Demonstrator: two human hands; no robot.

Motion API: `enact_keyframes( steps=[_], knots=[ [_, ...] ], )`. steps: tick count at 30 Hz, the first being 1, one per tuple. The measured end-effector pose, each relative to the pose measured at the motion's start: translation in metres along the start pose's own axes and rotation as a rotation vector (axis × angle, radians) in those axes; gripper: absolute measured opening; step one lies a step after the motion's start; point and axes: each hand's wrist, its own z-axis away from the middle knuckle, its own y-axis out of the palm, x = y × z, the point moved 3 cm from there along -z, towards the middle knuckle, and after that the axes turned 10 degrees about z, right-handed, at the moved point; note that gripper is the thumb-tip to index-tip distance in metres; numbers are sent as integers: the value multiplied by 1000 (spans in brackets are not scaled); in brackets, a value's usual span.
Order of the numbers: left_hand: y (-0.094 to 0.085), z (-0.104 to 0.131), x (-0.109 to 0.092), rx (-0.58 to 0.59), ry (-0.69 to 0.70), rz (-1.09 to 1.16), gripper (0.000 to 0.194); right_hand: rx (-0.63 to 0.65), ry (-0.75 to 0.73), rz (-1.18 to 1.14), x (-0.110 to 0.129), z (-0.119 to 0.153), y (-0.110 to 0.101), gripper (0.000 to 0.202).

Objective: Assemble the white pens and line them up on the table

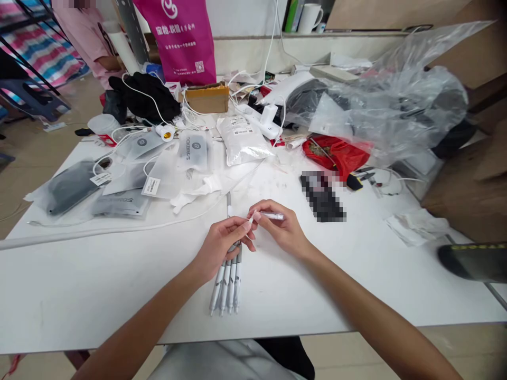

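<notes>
A white pen (273,215) lies across the fingers of my right hand (285,229), its end sticking out to the right. Thumb and index finger of my left hand (222,240) pinch a small white piece (251,218), which meets the right fingertips; whether it is joined to the pen I cannot tell. Both hands are closed and held just above the table. Several white pens with grey parts (226,285) lie side by side beneath my left hand, which hides part of them. Beyond it a grey and white pen end (228,203) shows.
Packets in frosted bags (146,174) and a white cable (170,224) lie to the left. A stuffed white bag (243,140) lies ahead. On the right are a pixelated dark object (322,198), a red plastic bag (336,155) and crumpled tissue (415,226). A person (87,37) is at back left.
</notes>
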Motion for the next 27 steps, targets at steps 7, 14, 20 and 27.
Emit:
enact_keyframes(
  steps=[7, 14, 20, 27],
  knots=[
    [-1, 1, -3, -10, 30, -8, 37, -43, -16, 24, 3, 0, -3, 26],
    [-1, 1, -6, -48, 85, -46, 43, -3, -41, 73, 0, 0, 1, 30],
    [-3, 0, -8, -42, 153, -60, 43, 14, -91, 137, -2, 1, 2, 23],
    [-10, -3, -11, -18, 121, -180, 41, 31, -230, 243, 1, -1, 1, 14]
  ],
)
